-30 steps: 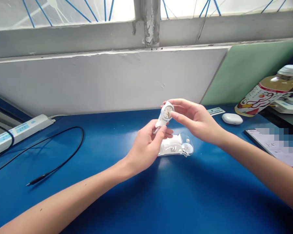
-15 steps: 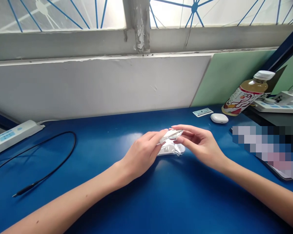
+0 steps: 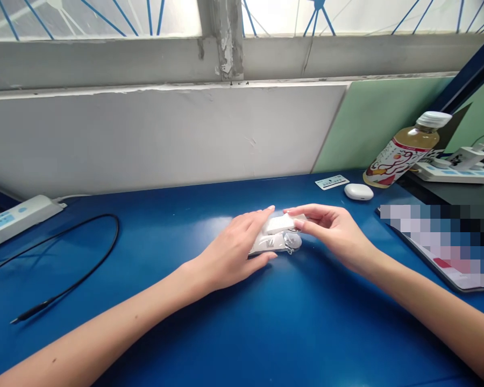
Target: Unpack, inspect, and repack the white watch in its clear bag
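My right hand [image 3: 333, 231] is closed, its thumb and fingertips pinching the right end of a small flat white piece [image 3: 283, 223]. Just below that piece, a white item in clear plastic wrap [image 3: 268, 244] lies on the blue desk, with a round translucent disc [image 3: 293, 242] and a thin metal chain at its right end. My left hand [image 3: 234, 247] is open, thumb and fingers spread around the left end of both things. Its palm hides that end, and I cannot tell how firmly it touches them.
A white earphone case [image 3: 358, 192], a printed card [image 3: 332, 183] and a leaning drink bottle [image 3: 403, 153] are at the back right. A tablet-like device [image 3: 435, 252], partly blurred, lies at right. At left are a power strip [image 3: 22, 217] and a black cable [image 3: 115, 242].
My left hand has loosened from the upper white piece, its thumb now spread towards me. The right hand still pinches that piece, which lies flatter. The view has shifted slightly.
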The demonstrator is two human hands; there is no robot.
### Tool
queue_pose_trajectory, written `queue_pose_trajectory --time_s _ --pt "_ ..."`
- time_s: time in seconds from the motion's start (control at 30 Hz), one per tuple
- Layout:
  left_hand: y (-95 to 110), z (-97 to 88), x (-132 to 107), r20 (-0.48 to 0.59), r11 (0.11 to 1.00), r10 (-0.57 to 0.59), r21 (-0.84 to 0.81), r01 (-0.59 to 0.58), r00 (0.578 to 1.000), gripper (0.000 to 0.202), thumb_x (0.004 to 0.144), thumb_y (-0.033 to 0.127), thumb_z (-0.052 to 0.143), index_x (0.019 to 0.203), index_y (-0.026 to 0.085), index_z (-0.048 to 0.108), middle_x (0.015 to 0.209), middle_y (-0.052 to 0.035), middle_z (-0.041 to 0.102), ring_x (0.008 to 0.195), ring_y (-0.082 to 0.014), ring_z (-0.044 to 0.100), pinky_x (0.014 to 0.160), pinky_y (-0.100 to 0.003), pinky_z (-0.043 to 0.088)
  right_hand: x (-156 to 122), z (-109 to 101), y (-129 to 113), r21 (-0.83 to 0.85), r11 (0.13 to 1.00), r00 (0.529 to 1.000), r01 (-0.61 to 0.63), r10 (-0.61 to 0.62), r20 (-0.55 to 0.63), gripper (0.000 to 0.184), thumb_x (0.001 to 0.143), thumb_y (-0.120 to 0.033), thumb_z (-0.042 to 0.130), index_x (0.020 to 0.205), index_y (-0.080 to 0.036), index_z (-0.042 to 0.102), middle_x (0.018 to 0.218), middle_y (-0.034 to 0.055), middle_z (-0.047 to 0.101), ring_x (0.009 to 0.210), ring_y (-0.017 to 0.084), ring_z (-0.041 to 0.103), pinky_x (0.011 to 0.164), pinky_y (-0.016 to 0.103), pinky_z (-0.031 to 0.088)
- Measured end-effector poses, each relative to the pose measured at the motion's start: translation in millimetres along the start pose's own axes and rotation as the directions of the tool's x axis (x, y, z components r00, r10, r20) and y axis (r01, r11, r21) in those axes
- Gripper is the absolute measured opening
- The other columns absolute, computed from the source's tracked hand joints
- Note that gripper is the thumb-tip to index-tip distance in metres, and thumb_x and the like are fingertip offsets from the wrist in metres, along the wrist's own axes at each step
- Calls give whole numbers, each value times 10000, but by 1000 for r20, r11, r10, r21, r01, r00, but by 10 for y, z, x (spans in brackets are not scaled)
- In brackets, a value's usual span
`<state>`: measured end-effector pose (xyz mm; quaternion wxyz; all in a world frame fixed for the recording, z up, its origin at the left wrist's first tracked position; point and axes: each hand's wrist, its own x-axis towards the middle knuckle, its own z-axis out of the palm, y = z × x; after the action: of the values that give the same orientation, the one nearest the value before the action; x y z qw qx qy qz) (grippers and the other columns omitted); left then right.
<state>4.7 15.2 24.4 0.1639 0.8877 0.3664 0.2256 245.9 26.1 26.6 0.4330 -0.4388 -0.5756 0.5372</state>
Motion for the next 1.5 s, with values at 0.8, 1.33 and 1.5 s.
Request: queue_pose_trajectory --time_s 0.8,1.33,1.5 --pt "-123 -16 -5 95 989 -143 -14 145 985 714 893 325 655 1513 147 349 1465 -202 502 1353 -349 476 1082 -517 428 188 -399 60 -390 920 994 41 -76 -75 138 767 -312 703 795 -250 823 999 72 795 1032 333 714 883 450 573" --pt "-181 107 -36 -53 999 -39 -1 39 998 607 892 281 690 1419 123 435 1394 -181 547 1284 -304 521 1066 -483 464 10 -47 269 -389 917 990 88 -124 -69 237 863 -390 675 1028 -234 741 1078 79 738 942 245 711 794 355 603" --pt "-179 125 -51 -48 1000 -23 -13 23 999 584 876 279 708 1389 130 472 1379 -179 551 1273 -302 534 1064 -471 472 -47 15 242 -467 871 981 155 -193 -35 205 897 -379 632 1009 -246 741 1165 80 699 1019 248 676 780 341 595"
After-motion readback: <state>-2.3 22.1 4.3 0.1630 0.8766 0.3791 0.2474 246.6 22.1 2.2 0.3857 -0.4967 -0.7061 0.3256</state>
